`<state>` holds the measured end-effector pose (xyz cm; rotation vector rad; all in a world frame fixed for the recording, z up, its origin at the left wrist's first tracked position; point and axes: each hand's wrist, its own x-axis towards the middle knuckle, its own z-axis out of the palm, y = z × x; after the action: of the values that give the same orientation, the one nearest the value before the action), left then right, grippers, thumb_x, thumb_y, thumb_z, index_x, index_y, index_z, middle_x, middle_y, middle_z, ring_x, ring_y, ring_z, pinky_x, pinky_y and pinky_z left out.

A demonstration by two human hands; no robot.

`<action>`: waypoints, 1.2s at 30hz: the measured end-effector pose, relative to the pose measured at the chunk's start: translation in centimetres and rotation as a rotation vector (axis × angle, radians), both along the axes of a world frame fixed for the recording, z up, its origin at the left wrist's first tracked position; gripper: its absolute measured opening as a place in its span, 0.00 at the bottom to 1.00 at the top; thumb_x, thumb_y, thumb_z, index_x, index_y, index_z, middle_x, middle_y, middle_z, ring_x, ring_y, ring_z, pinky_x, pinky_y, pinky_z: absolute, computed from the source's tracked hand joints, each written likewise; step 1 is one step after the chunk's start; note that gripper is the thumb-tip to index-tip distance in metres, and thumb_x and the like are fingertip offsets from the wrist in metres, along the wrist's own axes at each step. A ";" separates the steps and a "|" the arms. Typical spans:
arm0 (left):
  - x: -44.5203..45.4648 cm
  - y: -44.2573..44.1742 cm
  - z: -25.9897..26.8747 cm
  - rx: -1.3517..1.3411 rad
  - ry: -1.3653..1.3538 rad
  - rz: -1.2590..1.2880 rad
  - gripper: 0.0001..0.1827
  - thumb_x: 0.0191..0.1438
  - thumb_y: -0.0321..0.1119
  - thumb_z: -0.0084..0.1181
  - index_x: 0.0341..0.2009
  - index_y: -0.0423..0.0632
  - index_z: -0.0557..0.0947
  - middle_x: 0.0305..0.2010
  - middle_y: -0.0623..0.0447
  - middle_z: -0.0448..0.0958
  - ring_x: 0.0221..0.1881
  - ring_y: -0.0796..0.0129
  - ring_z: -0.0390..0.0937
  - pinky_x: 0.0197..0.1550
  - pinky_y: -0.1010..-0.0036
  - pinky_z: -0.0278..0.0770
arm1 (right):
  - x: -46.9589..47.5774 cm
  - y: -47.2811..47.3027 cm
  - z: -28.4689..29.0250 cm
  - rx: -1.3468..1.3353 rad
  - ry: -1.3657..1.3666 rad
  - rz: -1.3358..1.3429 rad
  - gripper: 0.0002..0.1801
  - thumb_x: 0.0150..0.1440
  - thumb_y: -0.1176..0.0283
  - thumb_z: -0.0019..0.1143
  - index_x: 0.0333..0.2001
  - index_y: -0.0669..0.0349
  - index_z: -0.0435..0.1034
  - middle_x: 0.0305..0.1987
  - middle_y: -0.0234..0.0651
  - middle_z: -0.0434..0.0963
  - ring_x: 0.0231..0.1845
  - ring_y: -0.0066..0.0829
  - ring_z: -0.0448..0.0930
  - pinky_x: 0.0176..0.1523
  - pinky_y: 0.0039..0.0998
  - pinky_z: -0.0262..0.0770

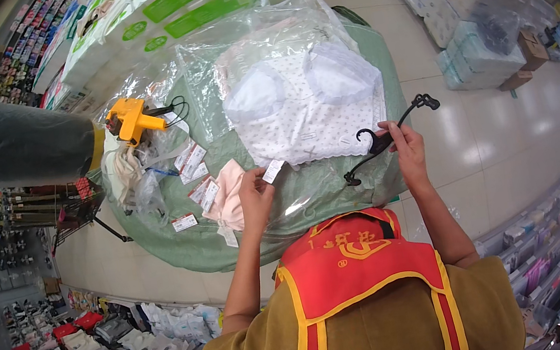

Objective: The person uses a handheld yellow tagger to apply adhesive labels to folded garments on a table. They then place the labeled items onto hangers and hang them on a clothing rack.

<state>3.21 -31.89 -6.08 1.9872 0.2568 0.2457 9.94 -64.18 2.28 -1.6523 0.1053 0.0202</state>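
My right hand (406,147) holds a black plastic clothes hanger (379,142) by its middle, tilted beside the lower right corner of a white patterned camisole with padded cups (298,112). The camisole lies flat on a green sheet-covered surface (160,247). My left hand (257,194) pinches a small white printed label (273,171) just under the camisole's lace hem. Next to that hand lies a folded pale pink garment (230,193). Paper price tags (191,161) lie to its left, and a yellow price-labelling or tagging gun (133,122) rests on plastic bags and beige cloth.
Clear plastic bags (202,89) lie beyond and left of the camisole. Wrapped packs with green print (200,2) are stacked behind. A dark wrapped cylinder (25,140) stands at the left, near a shopping cart (74,216). Wrapped goods (479,55) and cartons (533,50) stand across the aisle.
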 end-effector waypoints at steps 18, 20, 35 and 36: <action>9.0 -2.2 4.8 0.217 -0.149 0.004 0.18 0.48 0.26 0.61 0.46 0.41 0.76 0.20 0.59 0.70 0.21 0.80 0.67 0.22 0.82 0.64 | -1.5 -1.3 -4.6 0.503 0.322 -0.059 0.18 0.61 0.61 0.48 0.40 0.66 0.73 0.31 0.31 0.78 0.28 0.17 0.79 0.32 0.18 0.77; 9.8 -3.1 5.5 0.342 -0.257 0.074 0.23 0.47 0.26 0.62 0.49 0.42 0.74 0.23 0.58 0.71 0.22 0.80 0.67 0.22 0.82 0.64 | -1.8 -1.3 -4.6 0.499 0.330 -0.025 0.17 0.62 0.61 0.48 0.41 0.66 0.74 0.31 0.30 0.78 0.27 0.16 0.78 0.31 0.18 0.76; 3.5 -7.2 8.9 -0.385 0.324 -0.457 0.14 0.55 0.39 0.58 0.24 0.45 0.74 0.16 0.66 0.63 0.18 0.85 0.57 0.19 0.82 0.53 | -0.3 1.6 0.0 -0.556 -0.277 0.925 0.13 0.55 0.59 0.54 0.35 0.57 0.74 0.25 0.42 0.74 0.28 0.44 0.76 0.32 0.38 0.68; 2.9 -6.4 8.0 -0.283 0.282 -0.475 0.14 0.55 0.39 0.58 0.22 0.45 0.74 0.17 0.66 0.61 0.19 0.85 0.55 0.20 0.81 0.52 | -0.5 1.8 -0.2 -0.574 -0.274 0.925 0.14 0.54 0.58 0.54 0.35 0.56 0.74 0.27 0.42 0.75 0.30 0.44 0.76 0.33 0.38 0.69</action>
<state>6.15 -38.28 1.94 1.7367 -0.0092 -0.3596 9.42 -62.39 2.10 -2.1196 -0.9423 0.5019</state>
